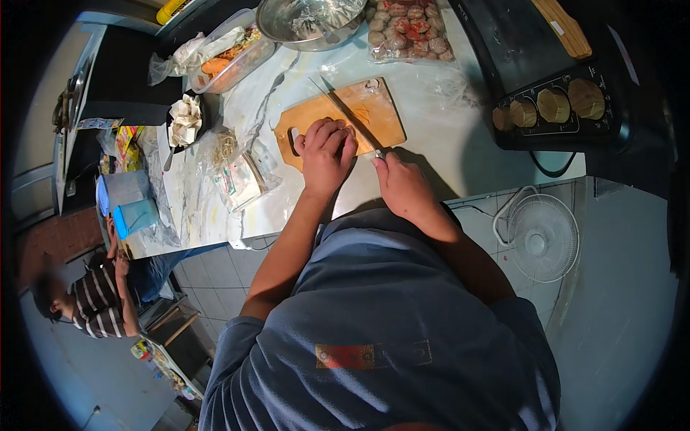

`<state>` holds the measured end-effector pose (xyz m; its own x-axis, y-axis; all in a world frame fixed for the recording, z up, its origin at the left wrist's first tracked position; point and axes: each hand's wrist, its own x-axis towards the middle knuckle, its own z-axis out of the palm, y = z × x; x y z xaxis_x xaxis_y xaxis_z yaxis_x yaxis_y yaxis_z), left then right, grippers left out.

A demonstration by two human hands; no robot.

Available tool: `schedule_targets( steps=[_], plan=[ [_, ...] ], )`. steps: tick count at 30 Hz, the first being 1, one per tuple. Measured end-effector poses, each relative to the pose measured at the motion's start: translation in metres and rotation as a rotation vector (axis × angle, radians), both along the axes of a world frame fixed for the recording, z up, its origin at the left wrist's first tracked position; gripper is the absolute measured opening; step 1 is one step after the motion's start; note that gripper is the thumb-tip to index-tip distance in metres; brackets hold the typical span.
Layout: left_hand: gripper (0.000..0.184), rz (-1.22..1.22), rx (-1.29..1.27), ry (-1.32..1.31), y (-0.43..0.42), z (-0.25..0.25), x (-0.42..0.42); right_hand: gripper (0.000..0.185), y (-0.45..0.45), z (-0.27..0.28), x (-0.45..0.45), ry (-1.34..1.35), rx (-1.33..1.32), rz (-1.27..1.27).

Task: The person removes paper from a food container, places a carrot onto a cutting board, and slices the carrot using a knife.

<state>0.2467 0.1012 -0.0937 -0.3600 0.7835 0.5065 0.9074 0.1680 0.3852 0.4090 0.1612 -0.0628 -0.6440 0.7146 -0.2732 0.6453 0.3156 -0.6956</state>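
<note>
My right hand (402,183) grips the handle of a long kitchen knife (353,120). The blade slants up and left across a wooden cutting board (384,108). On the board's left part, my left hand (327,154) has its fingers curled and pressed down beside the blade. A small pinkish bit shows at its fingertips, but most of what it holds is covered. The board's handle slot lies just left of that hand. A small pale piece (372,84) rests near the board's far edge, and thin orange shreds lie right of the blade.
Behind the board are a steel bowl (309,25), a plastic container (237,61) with orange food and a bag of round brownish pieces (410,32). Left stands a bowl of white pieces (185,118). A black appliance with knobs (553,105) is right. Another person (100,294) is far left.
</note>
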Motion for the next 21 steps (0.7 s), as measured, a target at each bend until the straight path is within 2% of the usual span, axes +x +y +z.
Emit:
schedule_targets(
  steps=[13,21],
  plan=[
    [0.012,-0.007,0.012,-0.008,-0.0005,-0.0007,-0.0013,0.039,0.0047,-0.0019,-0.0060,-0.050,-0.051,0.014],
    [0.012,0.025,0.041,0.027,-0.0002,-0.0022,0.0002,0.036,0.0027,0.0022,-0.0004,-0.098,0.094,-0.041]
  ],
)
